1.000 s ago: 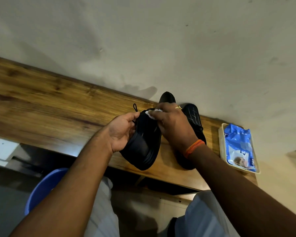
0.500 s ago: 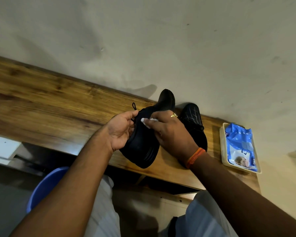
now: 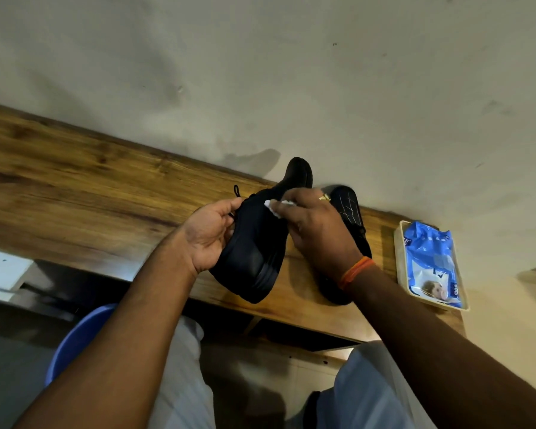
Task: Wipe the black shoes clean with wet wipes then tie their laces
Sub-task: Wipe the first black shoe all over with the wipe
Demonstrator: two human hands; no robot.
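My left hand [image 3: 209, 235] grips a black shoe [image 3: 254, 252] by its side and holds it above the wooden table [image 3: 84, 187], heel toward me. A loose black lace end [image 3: 236, 191] sticks up beside my left thumb. My right hand [image 3: 317, 230] pinches a small white wet wipe [image 3: 273, 207] against the shoe's upper. The second black shoe [image 3: 348, 209] lies on the table behind my right hand, mostly hidden by it.
A cream tray [image 3: 399, 258] at the table's right end holds a blue pack of wet wipes [image 3: 430, 261]. A plastered wall [image 3: 291, 72] rises directly behind the table. A blue plastic seat [image 3: 75, 339] shows under my left arm.
My right hand has slid the wipe leftward and toward me along the shoe's upper. The held shoe has tilted, showing more of its toe above my hands.
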